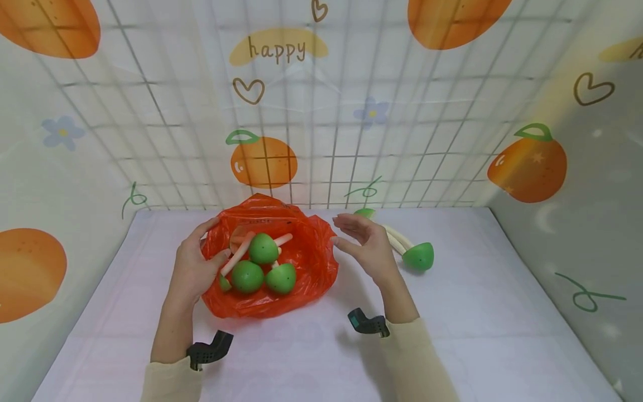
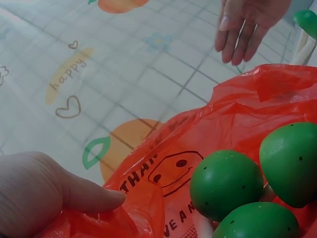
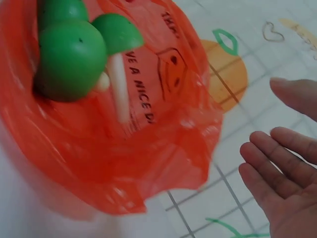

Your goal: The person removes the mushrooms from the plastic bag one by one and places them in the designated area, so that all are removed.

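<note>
A red plastic bag (image 1: 313, 268) lies with its mouth spread toward me. Several toy mushrooms (image 1: 248, 277) with round, black-dotted green caps and pale stems are inside it. At the bag's left rim, my left hand (image 1: 193, 267) grips the plastic, the thumb (image 2: 91, 193) over the edge in the left wrist view; its other fingers are mostly hidden. Just right of the bag, my right hand (image 1: 369, 249) is held up with extended fingers, apart from the plastic and holding nothing. Its palm (image 3: 292, 208) shows in the right wrist view.
Behind my right hand, more green-capped mushrooms (image 1: 418, 257) lie on the white tabletop (image 1: 482, 335), partly hidden. A printed cloth (image 1: 422, 111) with oranges and a grid rises behind and along both sides. Each wrist carries a black camera (image 1: 210, 347).
</note>
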`<act>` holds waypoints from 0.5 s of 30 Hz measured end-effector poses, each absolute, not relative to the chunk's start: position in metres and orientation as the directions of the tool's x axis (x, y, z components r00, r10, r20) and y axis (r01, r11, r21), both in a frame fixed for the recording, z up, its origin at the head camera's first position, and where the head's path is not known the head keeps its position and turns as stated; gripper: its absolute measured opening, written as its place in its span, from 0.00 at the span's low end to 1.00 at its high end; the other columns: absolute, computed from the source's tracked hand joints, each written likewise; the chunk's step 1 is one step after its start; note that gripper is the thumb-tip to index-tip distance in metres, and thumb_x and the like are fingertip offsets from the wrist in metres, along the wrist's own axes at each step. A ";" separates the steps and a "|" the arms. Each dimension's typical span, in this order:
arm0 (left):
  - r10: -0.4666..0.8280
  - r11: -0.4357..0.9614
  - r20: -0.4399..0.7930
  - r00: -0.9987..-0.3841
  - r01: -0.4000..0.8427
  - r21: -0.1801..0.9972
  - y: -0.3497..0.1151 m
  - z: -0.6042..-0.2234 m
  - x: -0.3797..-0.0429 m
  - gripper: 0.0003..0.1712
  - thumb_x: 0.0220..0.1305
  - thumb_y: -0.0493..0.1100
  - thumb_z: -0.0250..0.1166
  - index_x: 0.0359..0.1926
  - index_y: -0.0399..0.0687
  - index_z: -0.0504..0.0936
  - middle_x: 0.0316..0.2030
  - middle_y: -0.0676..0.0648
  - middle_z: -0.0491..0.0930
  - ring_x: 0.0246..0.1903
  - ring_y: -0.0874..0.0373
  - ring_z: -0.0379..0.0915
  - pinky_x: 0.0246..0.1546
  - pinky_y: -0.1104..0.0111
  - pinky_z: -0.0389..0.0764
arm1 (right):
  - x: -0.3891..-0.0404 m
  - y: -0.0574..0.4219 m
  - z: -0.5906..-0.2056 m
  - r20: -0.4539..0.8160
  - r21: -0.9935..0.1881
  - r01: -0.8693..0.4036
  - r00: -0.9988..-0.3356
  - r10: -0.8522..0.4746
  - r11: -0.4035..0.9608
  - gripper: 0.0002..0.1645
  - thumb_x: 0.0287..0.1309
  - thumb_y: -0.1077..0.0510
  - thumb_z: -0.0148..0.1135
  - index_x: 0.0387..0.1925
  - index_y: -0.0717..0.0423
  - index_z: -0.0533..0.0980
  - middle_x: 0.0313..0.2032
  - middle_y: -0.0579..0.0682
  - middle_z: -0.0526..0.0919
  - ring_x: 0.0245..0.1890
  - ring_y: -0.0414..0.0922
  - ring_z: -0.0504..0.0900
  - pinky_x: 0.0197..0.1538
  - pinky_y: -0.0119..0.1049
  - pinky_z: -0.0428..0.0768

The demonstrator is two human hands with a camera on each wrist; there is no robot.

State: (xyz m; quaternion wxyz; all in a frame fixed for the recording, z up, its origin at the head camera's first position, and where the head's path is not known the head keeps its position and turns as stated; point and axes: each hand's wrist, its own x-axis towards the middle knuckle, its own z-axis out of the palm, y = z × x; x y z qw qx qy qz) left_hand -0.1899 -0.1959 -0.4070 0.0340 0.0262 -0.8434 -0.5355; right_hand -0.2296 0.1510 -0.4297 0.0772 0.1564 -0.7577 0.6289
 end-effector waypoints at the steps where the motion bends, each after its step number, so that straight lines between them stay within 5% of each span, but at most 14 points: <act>1: -0.081 0.420 0.030 -0.996 -0.006 0.907 -0.196 -0.407 -0.190 0.44 0.69 0.30 0.67 0.81 0.53 0.62 0.72 0.38 0.69 0.67 0.39 0.70 0.64 0.45 0.77 | -0.229 0.147 -0.430 0.317 -0.926 -0.339 -0.937 -0.145 0.165 0.29 0.61 0.65 0.75 0.63 0.66 0.77 0.59 0.62 0.83 0.62 0.55 0.81 0.70 0.53 0.75; 10: -0.071 0.397 0.025 -0.997 -0.006 0.918 -0.198 -0.407 -0.189 0.44 0.69 0.30 0.66 0.81 0.53 0.62 0.72 0.37 0.69 0.68 0.38 0.70 0.65 0.44 0.76 | -0.226 0.116 -0.437 0.348 -0.909 -0.375 -0.923 -0.165 0.181 0.30 0.62 0.61 0.75 0.64 0.64 0.78 0.59 0.59 0.84 0.62 0.55 0.81 0.70 0.51 0.76; 15: -0.073 0.393 0.015 -0.997 -0.015 0.920 -0.198 -0.406 -0.189 0.44 0.69 0.30 0.66 0.81 0.54 0.62 0.72 0.38 0.69 0.68 0.39 0.70 0.65 0.44 0.77 | -0.224 0.107 -0.440 0.379 -0.906 -0.402 -0.910 -0.171 0.132 0.28 0.61 0.64 0.75 0.62 0.64 0.79 0.59 0.62 0.83 0.62 0.63 0.80 0.69 0.59 0.75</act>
